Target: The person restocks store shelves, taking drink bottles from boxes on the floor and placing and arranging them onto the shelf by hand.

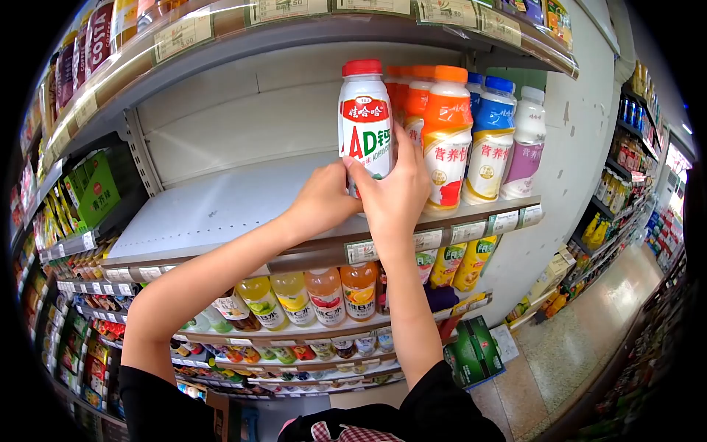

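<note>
On the shelf [213, 202], the left hand [322, 197] grips a white bottle [366, 110] together with the right hand [396, 197], not yet released near the front edge, while orange-capped bottles [447, 144], blue-capped bottles [492, 147] and a purple-labelled bottle [524, 144] already stand rightward.

Red-capped bottle [366, 136] reads "AD钙" (beneath "娃哈哈"); maroon bottle [99, 33], "COSTA".

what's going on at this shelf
Someone is handling a white bottle with a red cap at a shelf, beside orange-capped bottles. The right hand grips it; the left hand is at its lower side. The hands hide its base, so I can't tell whether it rests on the shelf.
</note>
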`<state>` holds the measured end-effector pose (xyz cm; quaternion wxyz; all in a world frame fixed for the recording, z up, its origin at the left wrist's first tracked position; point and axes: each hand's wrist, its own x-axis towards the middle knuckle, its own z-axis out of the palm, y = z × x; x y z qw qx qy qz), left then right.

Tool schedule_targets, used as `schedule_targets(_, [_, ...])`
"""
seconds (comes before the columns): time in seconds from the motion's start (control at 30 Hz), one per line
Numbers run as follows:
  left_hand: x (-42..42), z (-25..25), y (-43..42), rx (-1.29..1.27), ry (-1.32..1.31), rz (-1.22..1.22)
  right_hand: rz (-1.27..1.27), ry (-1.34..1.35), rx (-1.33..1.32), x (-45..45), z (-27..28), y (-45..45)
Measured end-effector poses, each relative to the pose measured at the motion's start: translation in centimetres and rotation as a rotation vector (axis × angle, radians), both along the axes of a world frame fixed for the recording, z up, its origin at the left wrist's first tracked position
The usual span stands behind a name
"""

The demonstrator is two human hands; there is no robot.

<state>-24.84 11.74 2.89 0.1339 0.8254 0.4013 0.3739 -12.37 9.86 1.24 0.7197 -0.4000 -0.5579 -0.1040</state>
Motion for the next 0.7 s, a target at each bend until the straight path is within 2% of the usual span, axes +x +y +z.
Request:
schedule_targets(0.3, [-0.2, -0.7, 0.5, -0.043, 0.016, 0.028, -0.05, -0.161, -0.171, 0.8, 0.6, -1.5])
schedule_targets(0.4, [0.0, -0.4, 0.0, -0.03, 0.003, 0.013, 0.019, -0.2, -0.192, 1.6, 0.5, -1.8])
schedule_targets(0.7, [-0.5, -0.7, 1.4, -0.065, -0.032, -0.041, 0.06, -0.203, -0.212, 1.4, 0.8, -1.2])
